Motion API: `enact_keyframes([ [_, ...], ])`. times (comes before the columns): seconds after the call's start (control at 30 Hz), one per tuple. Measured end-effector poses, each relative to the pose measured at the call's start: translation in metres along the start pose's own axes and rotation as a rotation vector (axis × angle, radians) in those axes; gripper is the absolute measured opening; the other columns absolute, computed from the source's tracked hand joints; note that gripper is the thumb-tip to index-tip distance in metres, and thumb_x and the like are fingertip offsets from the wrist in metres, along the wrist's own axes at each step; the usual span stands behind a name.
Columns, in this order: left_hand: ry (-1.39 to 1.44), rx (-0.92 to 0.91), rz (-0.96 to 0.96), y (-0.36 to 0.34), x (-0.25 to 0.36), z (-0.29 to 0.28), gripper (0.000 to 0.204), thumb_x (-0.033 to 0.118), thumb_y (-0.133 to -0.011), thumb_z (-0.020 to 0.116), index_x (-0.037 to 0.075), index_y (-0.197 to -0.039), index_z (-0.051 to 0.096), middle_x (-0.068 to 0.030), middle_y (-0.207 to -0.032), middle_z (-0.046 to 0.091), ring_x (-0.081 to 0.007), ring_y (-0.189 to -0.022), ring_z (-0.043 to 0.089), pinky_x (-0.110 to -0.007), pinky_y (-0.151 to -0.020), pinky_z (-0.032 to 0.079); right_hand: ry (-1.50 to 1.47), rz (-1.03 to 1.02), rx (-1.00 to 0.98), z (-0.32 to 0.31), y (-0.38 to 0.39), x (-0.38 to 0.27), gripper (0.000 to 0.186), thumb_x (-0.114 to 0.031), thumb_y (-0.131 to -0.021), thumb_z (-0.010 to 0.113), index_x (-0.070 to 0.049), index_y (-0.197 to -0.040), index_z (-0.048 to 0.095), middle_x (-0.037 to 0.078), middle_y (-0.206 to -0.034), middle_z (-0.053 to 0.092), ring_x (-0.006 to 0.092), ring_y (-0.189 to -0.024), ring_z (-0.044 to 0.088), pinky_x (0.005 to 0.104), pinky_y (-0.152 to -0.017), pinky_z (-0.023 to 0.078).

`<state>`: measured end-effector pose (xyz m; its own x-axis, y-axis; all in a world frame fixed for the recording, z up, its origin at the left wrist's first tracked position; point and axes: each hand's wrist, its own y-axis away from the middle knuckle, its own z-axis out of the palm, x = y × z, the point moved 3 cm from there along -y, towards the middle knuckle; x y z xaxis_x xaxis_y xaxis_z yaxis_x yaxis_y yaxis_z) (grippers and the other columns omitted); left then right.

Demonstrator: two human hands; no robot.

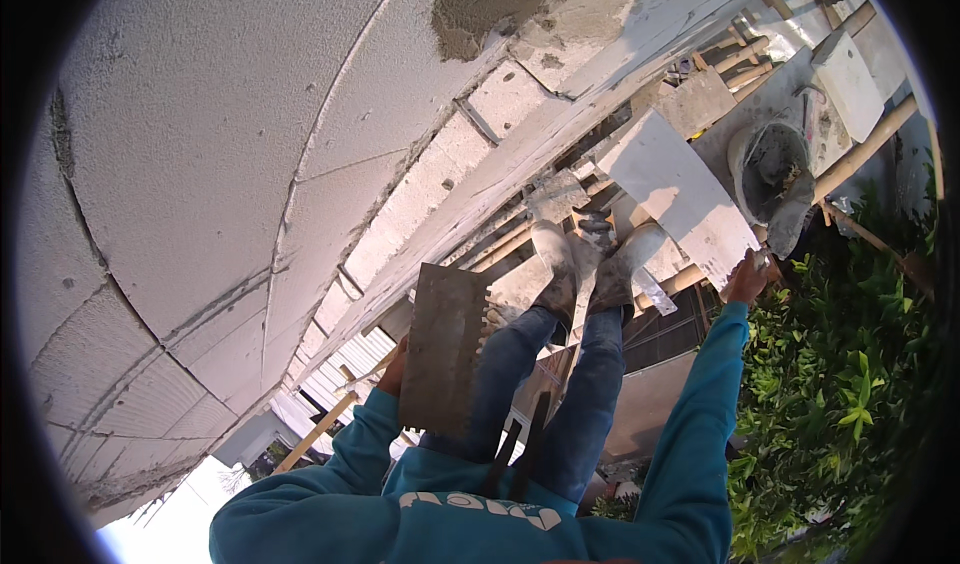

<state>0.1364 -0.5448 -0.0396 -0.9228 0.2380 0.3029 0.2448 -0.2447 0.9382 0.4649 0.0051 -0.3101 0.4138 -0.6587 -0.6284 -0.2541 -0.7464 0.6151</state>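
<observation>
My left hand (393,369), partly hidden, is closed on a rectangular notched trowel (445,349) with a grey, mortar-coloured face and teeth along its edge. It hangs in front of my left thigh, beside the wall. Out to the right, my right hand (746,278) is closed around the handle of what looks like a trowel (793,222), its grey blade against the side of a mortar-caked bucket (742,164). Wet-looking grey mortar lies inside the bucket. A pale block (675,186) with a jagged lower end lies left of the bucket, close to my right hand.
A block wall (200,144) with open joints and a patch of grey mortar (490,4) fills the left. My boots (612,274) stand on boards over bamboo scaffold poles (865,149). Another white block (848,84) lies beyond the bucket. Leafy bushes (830,394) grow below right.
</observation>
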Motion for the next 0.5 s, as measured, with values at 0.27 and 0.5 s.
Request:
enact_keyframes([
  [0.27,0.009,0.004,0.02,0.035,0.005,-0.023,0.039,0.029,-0.095,0.051,0.003,-0.126,0.054,-0.0108,-0.124,0.061,-0.0242,-0.111,0.06,-0.037,-0.098,0.047,0.23,-0.447,0.13,-0.007,0.078,-0.038,0.036,-0.027,-0.086,0.068,0.005,-0.099,0.059,0.014,-0.076,0.064,0.0249,-0.065,0.059,0.0409,-0.061,0.046],
  [0.5,0.056,0.033,0.056,0.074,-0.002,-0.044,0.039,0.028,-0.095,0.052,0.003,-0.125,0.055,-0.0107,-0.124,0.062,-0.0241,-0.111,0.06,-0.037,-0.098,0.046,-0.082,-0.516,-0.337,0.088,0.329,-0.093,0.034,-0.013,-0.084,0.068,0.005,-0.111,0.057,0.018,-0.105,0.065,0.0243,-0.094,0.063,0.0362,-0.08,0.05],
])
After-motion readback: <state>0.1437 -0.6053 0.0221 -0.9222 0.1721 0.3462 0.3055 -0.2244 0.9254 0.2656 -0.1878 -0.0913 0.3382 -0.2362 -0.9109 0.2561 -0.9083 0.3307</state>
